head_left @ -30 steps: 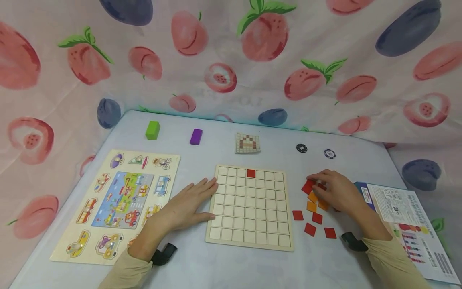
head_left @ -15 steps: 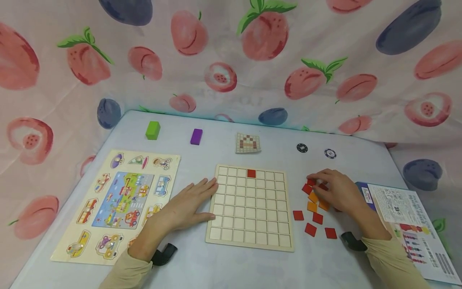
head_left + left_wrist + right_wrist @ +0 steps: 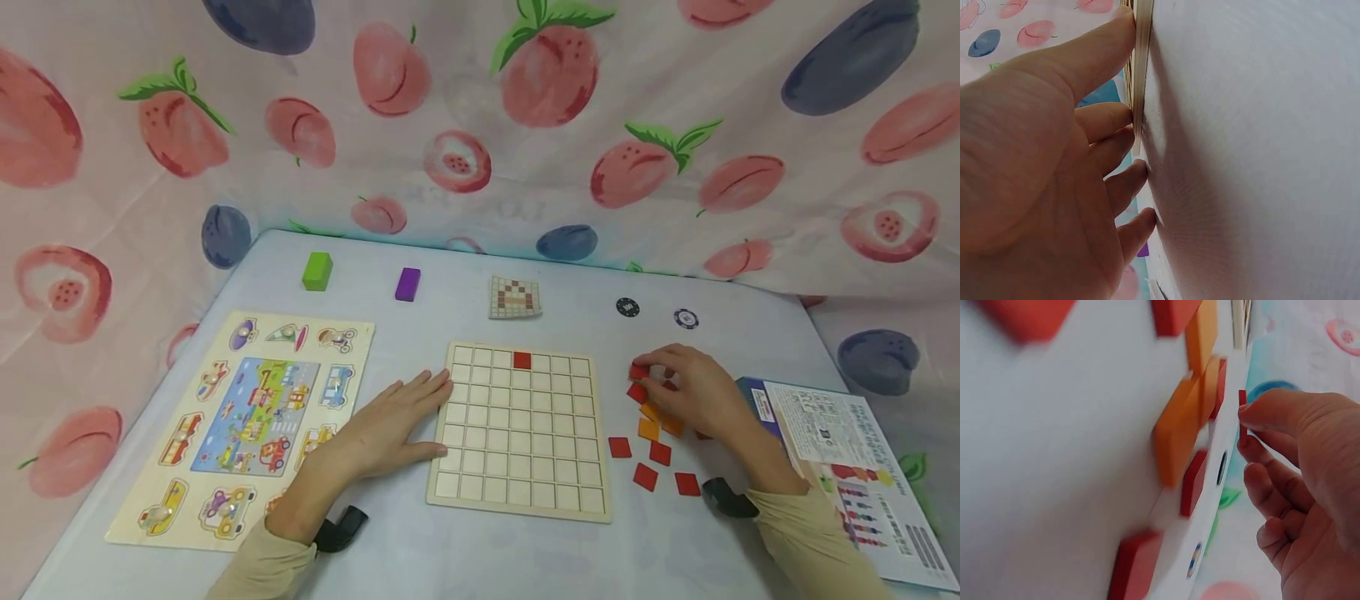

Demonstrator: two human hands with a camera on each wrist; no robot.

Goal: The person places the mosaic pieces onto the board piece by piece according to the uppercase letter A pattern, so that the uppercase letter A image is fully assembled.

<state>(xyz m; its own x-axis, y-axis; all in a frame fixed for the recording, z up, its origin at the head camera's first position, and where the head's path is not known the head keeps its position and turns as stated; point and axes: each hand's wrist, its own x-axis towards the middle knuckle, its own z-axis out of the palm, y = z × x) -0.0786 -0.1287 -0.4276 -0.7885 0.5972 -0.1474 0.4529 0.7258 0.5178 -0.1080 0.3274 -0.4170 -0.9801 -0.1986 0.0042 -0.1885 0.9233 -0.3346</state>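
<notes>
My right hand (image 3: 693, 396) pinches a red square tile (image 3: 1242, 419) between thumb and fingertips, standing on edge in the right wrist view. In the head view this hand hovers over a loose group of red tiles (image 3: 645, 477) and orange tiles (image 3: 648, 428), covering some of them. At the left edge of a wooden grid board (image 3: 521, 437) lies my left hand (image 3: 397, 425), fingers extended, fingertips and thumb at the rim. One red tile (image 3: 522, 360) sits in the board's far row. In the left wrist view, the thumb touches the board's side edge (image 3: 1143, 56).
A vehicle puzzle board (image 3: 363, 342) lies at left, partly behind the left forearm. Along the back are a green block (image 3: 318, 272), a purple block (image 3: 408, 284), a gridded pattern card (image 3: 514, 298) and two round chips (image 3: 627, 307). A printed box (image 3: 825, 425) lies by the right forearm.
My right hand has risen slightly off the pile with a red tile between thumb and fingers, moving a little toward the back. The left hand and board have stayed put.
</notes>
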